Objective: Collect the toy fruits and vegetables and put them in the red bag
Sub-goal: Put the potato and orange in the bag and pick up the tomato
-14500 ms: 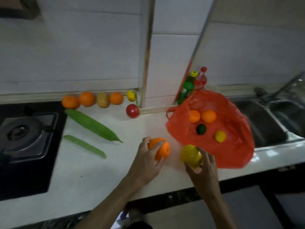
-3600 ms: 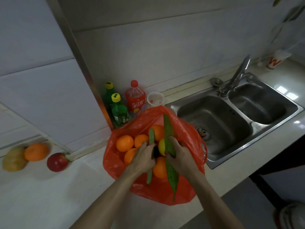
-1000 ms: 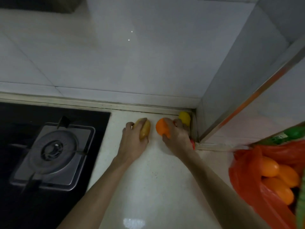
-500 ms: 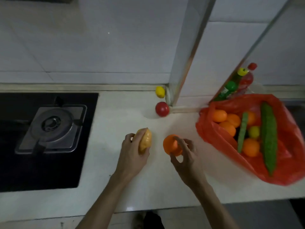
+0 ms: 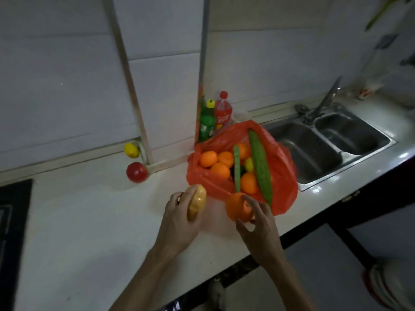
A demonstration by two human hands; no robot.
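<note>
Both hands loaded: left hand (image 5: 179, 221) wraps a toy potato (image 5: 197, 205), right hand (image 5: 258, 223) fingertip-pinches an orange (image 5: 238, 207), both just short of the red bag (image 5: 283, 176), mouth slumped open. Risk: loose pinch drops the orange, it rolls off the counter (image 5: 89, 221) edge. Lemon (image 5: 132, 150) & red fruit (image 5: 137, 172) wait by the wall. Bottle (image 5: 207, 126) labels too blurred to read.

No text legible. Red bottle (image 5: 222, 113) label has white marks, green bottle (image 5: 207, 128) label has pale marks; both too blurred to read.
</note>
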